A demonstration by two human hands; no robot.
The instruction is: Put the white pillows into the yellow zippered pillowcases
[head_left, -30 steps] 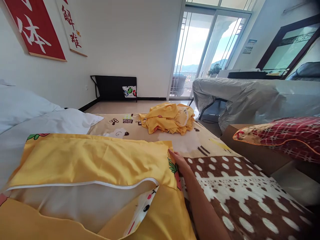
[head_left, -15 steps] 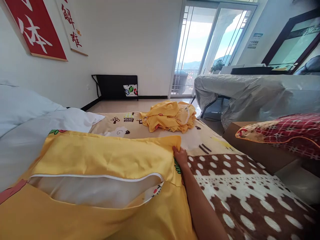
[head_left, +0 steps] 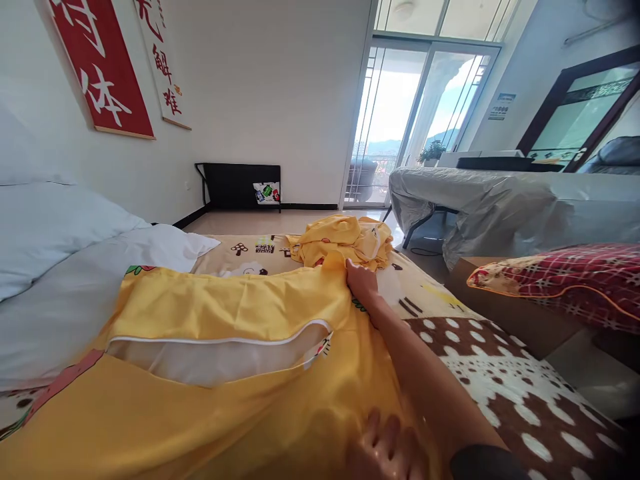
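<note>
A yellow pillowcase (head_left: 235, 307) with a cartoon print lies across the bed in front of me. Its zip opening (head_left: 220, 340) gapes and shows a white pillow inside. My right hand (head_left: 361, 280) reaches forward and is closed on the far right corner of the pillowcase, pinching the cloth. My left hand (head_left: 387, 443) shows at the bottom edge, blurred, with its fingers lying flat on the near part of the yellow cloth. A crumpled heap of yellow fabric (head_left: 345, 241) lies just beyond my right hand.
A brown, dotted blanket (head_left: 500, 373) covers the bed on the right. White pillows (head_left: 60, 247) lie to the left. A red checked pillow (head_left: 565, 280) rests on a box at the right. Behind it stands a covered table (head_left: 510, 200), with glass doors at the back.
My right hand has pushed the pillowcase corner forward and up, toward the yellow heap. The left hand has come into view at the bottom. The camera has shifted slightly.
</note>
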